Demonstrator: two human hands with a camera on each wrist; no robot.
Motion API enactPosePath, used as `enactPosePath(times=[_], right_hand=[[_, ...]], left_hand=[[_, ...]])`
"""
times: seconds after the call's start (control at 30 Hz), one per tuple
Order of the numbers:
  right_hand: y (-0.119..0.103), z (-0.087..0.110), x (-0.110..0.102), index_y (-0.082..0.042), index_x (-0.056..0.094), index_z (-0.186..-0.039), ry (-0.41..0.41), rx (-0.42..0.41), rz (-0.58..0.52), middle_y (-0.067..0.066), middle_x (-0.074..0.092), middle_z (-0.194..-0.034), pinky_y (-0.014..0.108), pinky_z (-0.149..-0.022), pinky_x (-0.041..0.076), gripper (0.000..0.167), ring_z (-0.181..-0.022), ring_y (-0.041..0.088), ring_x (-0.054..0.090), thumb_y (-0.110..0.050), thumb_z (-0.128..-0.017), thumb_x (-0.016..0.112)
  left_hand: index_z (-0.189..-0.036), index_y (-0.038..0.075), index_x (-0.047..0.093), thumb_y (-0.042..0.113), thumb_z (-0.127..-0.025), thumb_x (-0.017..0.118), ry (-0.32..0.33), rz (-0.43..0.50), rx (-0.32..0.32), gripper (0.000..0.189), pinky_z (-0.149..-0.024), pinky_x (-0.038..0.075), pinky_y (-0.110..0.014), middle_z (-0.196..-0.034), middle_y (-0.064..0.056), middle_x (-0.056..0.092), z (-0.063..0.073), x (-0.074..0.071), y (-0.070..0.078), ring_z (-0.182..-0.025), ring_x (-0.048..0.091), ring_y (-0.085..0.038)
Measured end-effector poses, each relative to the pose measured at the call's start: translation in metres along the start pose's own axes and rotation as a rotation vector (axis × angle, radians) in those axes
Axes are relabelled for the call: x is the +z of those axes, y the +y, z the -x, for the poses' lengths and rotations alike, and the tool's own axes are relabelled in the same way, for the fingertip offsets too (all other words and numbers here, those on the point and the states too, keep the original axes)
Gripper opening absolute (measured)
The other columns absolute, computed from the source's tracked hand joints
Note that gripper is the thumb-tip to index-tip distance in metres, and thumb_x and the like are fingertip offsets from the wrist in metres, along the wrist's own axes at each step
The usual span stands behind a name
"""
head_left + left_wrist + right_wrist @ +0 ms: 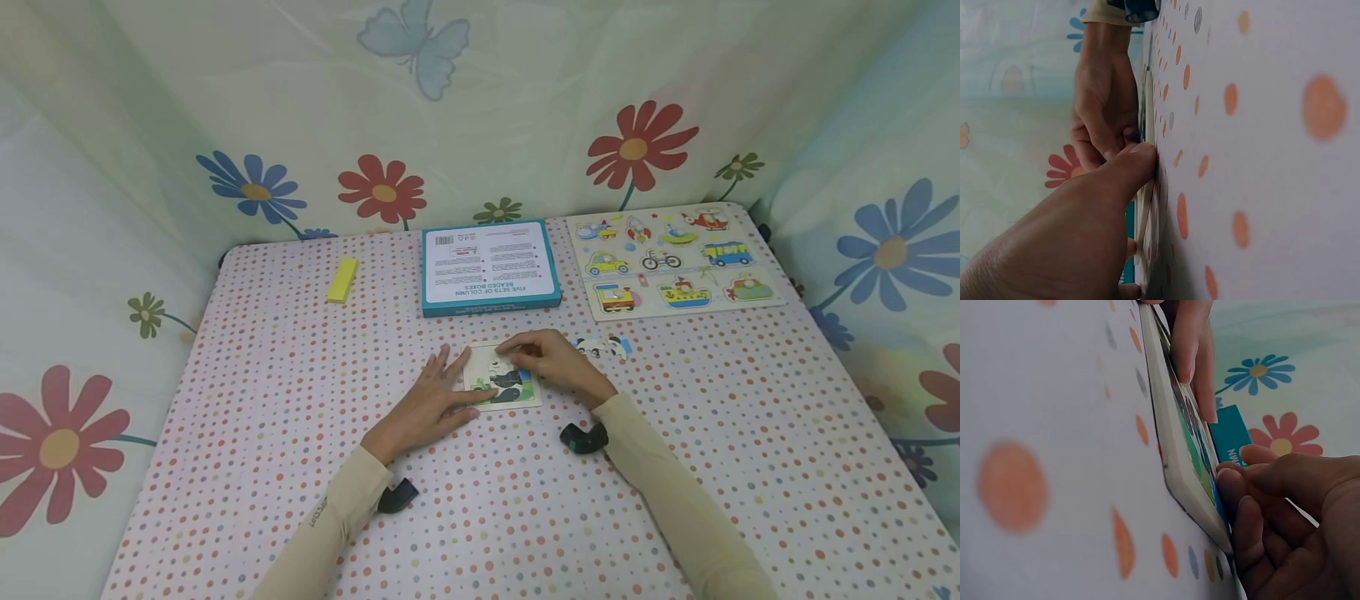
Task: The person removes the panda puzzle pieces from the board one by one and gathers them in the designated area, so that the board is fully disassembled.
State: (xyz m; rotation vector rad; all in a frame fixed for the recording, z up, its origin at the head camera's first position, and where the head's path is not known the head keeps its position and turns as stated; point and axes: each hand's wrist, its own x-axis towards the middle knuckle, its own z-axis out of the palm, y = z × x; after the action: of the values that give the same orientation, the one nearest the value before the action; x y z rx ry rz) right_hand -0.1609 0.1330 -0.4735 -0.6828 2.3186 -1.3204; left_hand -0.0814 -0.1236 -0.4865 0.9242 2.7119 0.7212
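Note:
A small square panda puzzle board [531,398] lies on the dotted table, some of its picture pieces in place. My left hand [427,407] rests at its left side, fingers spread and mostly straight, one fingertip on the panda picture. In the left wrist view, the left thumb [1141,153] lies along the board's pale edge [1149,94]. My right hand [553,360] is over the board's upper right, thumb and forefinger together at a whitish puzzle piece [497,367], which the fingers partly cover. The right wrist view shows the right fingers [1249,528] curled beside the board's edge.
Loose panda pieces [602,347] lie just right of the board, near the right wrist. Behind stand a teal-edged box [491,267] and, at the back right, a vehicle puzzle board [675,260]. A yellow block [342,280] lies back left. Flowered curtains [495,108] surround the table.

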Motion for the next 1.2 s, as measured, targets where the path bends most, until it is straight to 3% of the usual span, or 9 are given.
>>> enactPosePath(times=[0.17,0.37,0.67,0.93,1.2], right_hand=[[0.0001,0.0002,-0.0004,-0.007,0.07,-0.113,-0.025,-0.027,-0.037,0.009,0.068,-0.115,0.032,-0.079,0.05,0.022,-0.09,0.017,0.06,-0.007,-0.095,0.058],[0.0009,-0.0012,0.0015,-0.006,0.071,-0.111,-0.023,-0.017,-0.052,0.01,0.068,-0.114,0.03,-0.077,0.05,0.021,-0.087,0.019,0.06,-0.005,-0.095,0.058],[-0.0008,-0.001,0.0014,0.004,0.066,-0.114,-0.027,-0.001,-0.128,0.019,0.064,-0.121,0.037,-0.09,0.046,0.023,-0.108,0.032,0.058,0.0,-0.095,0.053],[-0.0011,0.0008,-0.0002,-0.004,0.07,-0.112,-0.027,-0.016,-0.149,0.012,0.066,-0.119,0.037,-0.091,0.046,0.021,-0.107,0.024,0.06,-0.005,-0.095,0.056],[0.0013,0.0,-0.0002,-0.006,0.071,-0.11,-0.032,-0.031,-0.08,0.01,0.067,-0.116,0.036,-0.087,0.048,0.022,-0.097,0.019,0.061,-0.005,-0.095,0.055]], left_hand=[[-0.138,0.042,0.048,0.046,-0.1,0.044,0.004,-0.005,0.004,0.039,-0.115,0.007,-0.059,-0.161,-0.01,0.004,0.0001,-0.0004,0.0004,-0.146,-0.007,-0.039],[-0.138,0.041,0.049,0.045,-0.1,0.044,0.012,-0.017,0.02,0.038,-0.115,0.006,-0.059,-0.161,-0.011,0.005,-0.0005,-0.0003,-0.0003,-0.145,-0.006,-0.041],[-0.138,0.04,0.049,0.044,-0.1,0.044,0.012,-0.007,0.02,0.039,-0.115,0.006,-0.059,-0.161,-0.012,0.006,-0.0005,-0.0004,0.0,-0.145,-0.006,-0.041],[-0.138,0.041,0.049,0.044,-0.1,0.045,0.009,-0.013,0.012,0.038,-0.114,0.009,-0.06,-0.161,-0.012,0.006,0.0,-0.0007,0.0009,-0.145,-0.005,-0.041],[-0.138,0.041,0.049,0.044,-0.1,0.044,0.011,-0.015,0.01,0.038,-0.115,0.007,-0.059,-0.161,-0.011,0.006,0.0003,-0.0006,0.0008,-0.146,-0.006,-0.04]])
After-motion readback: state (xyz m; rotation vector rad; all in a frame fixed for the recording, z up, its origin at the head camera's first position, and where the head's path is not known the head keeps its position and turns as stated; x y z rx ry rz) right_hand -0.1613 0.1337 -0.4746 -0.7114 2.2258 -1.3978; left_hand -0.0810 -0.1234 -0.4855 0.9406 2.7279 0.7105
